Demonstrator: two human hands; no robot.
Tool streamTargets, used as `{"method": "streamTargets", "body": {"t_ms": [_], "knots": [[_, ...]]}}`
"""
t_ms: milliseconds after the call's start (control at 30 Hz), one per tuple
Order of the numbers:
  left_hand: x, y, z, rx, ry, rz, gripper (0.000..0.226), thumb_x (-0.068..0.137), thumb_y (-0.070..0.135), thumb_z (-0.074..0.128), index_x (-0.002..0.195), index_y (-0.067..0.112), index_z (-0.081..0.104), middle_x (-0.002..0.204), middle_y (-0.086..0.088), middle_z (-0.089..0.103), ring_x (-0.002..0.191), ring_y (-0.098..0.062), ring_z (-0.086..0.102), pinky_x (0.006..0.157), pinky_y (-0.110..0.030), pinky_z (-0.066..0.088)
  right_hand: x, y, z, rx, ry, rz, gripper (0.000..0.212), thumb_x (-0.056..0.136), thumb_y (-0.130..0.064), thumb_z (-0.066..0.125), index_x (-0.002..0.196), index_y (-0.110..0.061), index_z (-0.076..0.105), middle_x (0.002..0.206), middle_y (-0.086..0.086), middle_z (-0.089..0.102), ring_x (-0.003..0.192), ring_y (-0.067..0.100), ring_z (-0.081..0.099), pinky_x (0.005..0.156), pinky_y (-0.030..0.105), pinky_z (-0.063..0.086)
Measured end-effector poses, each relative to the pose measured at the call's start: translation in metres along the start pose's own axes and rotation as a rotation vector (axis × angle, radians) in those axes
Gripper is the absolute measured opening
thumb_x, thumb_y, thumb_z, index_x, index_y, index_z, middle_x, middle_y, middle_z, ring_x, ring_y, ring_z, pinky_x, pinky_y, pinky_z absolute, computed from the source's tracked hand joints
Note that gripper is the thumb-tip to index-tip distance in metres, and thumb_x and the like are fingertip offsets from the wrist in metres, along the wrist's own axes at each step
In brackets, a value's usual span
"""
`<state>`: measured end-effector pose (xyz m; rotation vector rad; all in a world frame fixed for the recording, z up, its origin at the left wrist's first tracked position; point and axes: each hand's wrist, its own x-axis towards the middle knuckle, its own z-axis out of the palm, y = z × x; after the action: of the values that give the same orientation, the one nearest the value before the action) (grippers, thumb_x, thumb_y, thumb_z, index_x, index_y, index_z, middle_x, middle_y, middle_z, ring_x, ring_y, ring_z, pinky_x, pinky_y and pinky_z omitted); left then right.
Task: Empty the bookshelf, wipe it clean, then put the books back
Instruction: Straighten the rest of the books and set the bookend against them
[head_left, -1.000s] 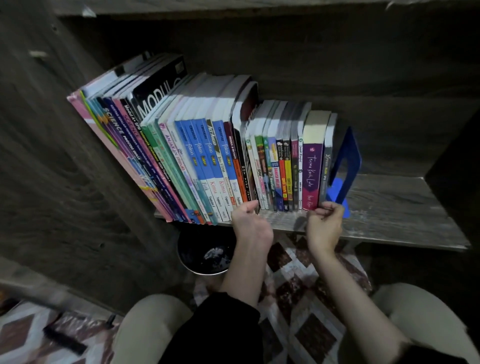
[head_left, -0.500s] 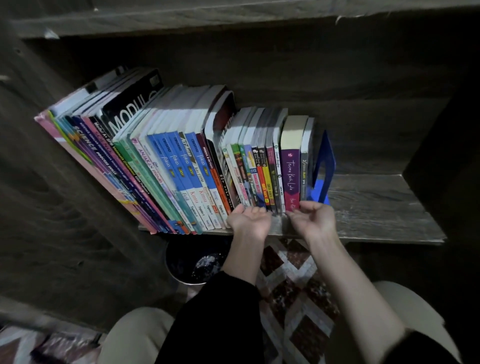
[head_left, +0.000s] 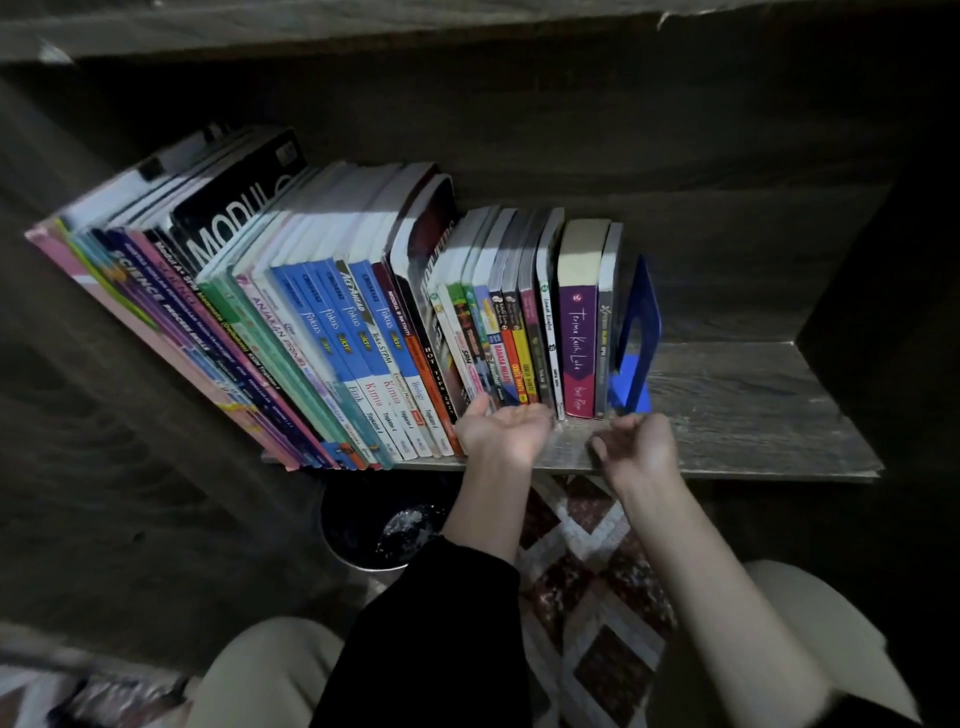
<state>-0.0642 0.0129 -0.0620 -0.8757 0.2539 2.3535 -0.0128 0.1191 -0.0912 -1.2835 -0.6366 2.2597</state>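
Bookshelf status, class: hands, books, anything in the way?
Left hand open, palm up, at the books. Right hand curled, empty. Books on shelf; bookend flanks them.

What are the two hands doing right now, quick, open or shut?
Left hand: open, palm up, holding nothing, just in front of the books.
Right hand: closed, fingers curled, nothing seen in it.

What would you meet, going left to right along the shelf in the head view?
Pink book → black Modul book → blue Fokus books → purple book → blue bookend → bare shelf board.
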Motion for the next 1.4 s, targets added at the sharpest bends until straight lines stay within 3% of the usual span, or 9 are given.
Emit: {"method": "streamTargets", "body": {"t_ms": [133, 300, 400, 533, 733, 867, 1100, 1233, 1400], "knots": [[-0.013, -0.002, 0.000, 0.061, -0.001, -0.010, 0.068, 0.097, 0.023, 0.034, 0.147, -0.007, -0.002, 0.155, -0.026, 0.001, 0.145, -0.036, 0.001, 0.119, -0.044, 0.001, 0.031, -0.004, -0.005, -0.149, 0.223, -0.341, 0.018, 0.072, -0.019, 0.035, 0.083, -0.022, 0.049, 0.111, 0.011, 0.058, 0.096, 0.026, 0.058, 0.085, 0.042, 0.050], [-0.014, 0.003, 0.004, 0.182, 0.027, -0.026, 0.061, 0.101, 0.025, 0.023, 0.147, -0.006, -0.003, 0.155, -0.027, 0.001, 0.145, -0.037, 0.002, 0.119, -0.045, 0.002, 0.049, -0.039, 0.014, -0.356, -0.222, -0.187, 0.036, 0.099, -0.043, 0.040, 0.103, -0.014, 0.062, 0.088, 0.007, 0.069, 0.075, 0.018, 0.064, 0.071, 0.032, 0.051], [-0.012, 0.002, 0.005, 0.214, 0.023, -0.022, 0.060, 0.102, 0.025, 0.022, 0.147, -0.007, -0.003, 0.155, -0.028, 0.002, 0.145, -0.038, 0.002, 0.119, -0.046, 0.003, 0.062, -0.034, 0.021, -0.523, -0.287, -0.242, 0.049, 0.091, -0.057, 0.045, 0.124, -0.023, 0.057, 0.128, 0.009, 0.060, 0.112, 0.024, 0.059, 0.102, 0.048, 0.038], [-0.008, 0.000, 0.005, 0.218, 0.014, -0.011, 0.060, 0.101, 0.024, 0.021, 0.148, -0.003, -0.003, 0.155, -0.026, 0.002, 0.145, -0.036, 0.003, 0.118, -0.047, 0.005, 0.069, -0.025, 0.020, -0.517, -0.334, -0.247, 0.073, 0.078, -0.074, 0.041, 0.134, -0.029, 0.052, 0.142, 0.004, 0.049, 0.128, 0.026, 0.048, 0.108, 0.050, 0.027], [-0.026, -0.021, 0.011, 0.384, 0.016, 0.024, 0.058, 0.099, 0.016, 0.034, 0.150, 0.002, 0.009, 0.153, -0.027, 0.015, 0.140, -0.039, 0.023, 0.114, -0.048, 0.024, 0.052, -0.018, 0.020, -0.320, -0.242, -0.301, 0.038, 0.100, -0.047, 0.035, 0.100, -0.023, 0.064, 0.095, 0.002, 0.067, 0.086, 0.019, 0.063, 0.083, 0.034, 0.047], [-0.044, -0.030, 0.016, 0.819, -0.072, 0.124, 0.034, 0.097, 0.010, 0.039, 0.129, 0.006, 0.050, 0.129, -0.018, 0.054, 0.110, -0.030, 0.057, 0.089, -0.039, 0.048, 0.032, -0.018, 0.020, -0.365, 0.053, -0.672, 0.026, 0.100, -0.033, 0.043, 0.115, -0.019, 0.058, 0.111, 0.004, 0.061, 0.105, 0.024, 0.058, 0.093, 0.039, 0.046], [-0.076, -0.012, 0.031, 1.573, -0.210, 1.077, 0.025, 0.095, 0.004, 0.047, 0.094, 0.024, 0.062, 0.082, 0.013, 0.062, 0.066, 0.000, 0.055, 0.062, -0.015, 0.045, -0.040, -0.058, 0.047, -0.905, -0.245, -1.605, 0.039, 0.090, -0.016, 0.053, 0.128, -0.008, 0.054, 0.128, 0.013, 0.050, 0.123, 0.023, 0.041, 0.100, 0.025, 0.032], [-0.083, 0.000, 0.036, 1.611, -0.255, 1.197, 0.026, 0.092, 0.000, 0.048, 0.096, 0.022, 0.062, 0.081, 0.017, 0.059, 0.055, 0.009, 0.050, 0.052, -0.007, 0.037, -0.048, -0.064, 0.071, -1.668, -0.491, -1.316, 0.065, 0.089, -0.020, 0.056, 0.148, -0.014, 0.030, 0.153, 0.021, 0.021, 0.144, 0.031, 0.014, 0.115, 0.034, 0.017], [-0.083, 0.004, 0.033, 1.593, -0.251, 1.182, 0.027, 0.092, 0.000, 0.049, 0.098, 0.022, 0.063, 0.089, 0.020, 0.060, 0.069, 0.015, 0.053, 0.060, -0.005, 0.041, -0.048, -0.067, 0.072, -1.654, -0.599, -1.229, 0.061, 0.085, -0.011, 0.057, 0.142, -0.016, 0.039, 0.156, 0.013, 0.020, 0.146, 0.024, 0.013, 0.115, 0.034, 0.021]]}}
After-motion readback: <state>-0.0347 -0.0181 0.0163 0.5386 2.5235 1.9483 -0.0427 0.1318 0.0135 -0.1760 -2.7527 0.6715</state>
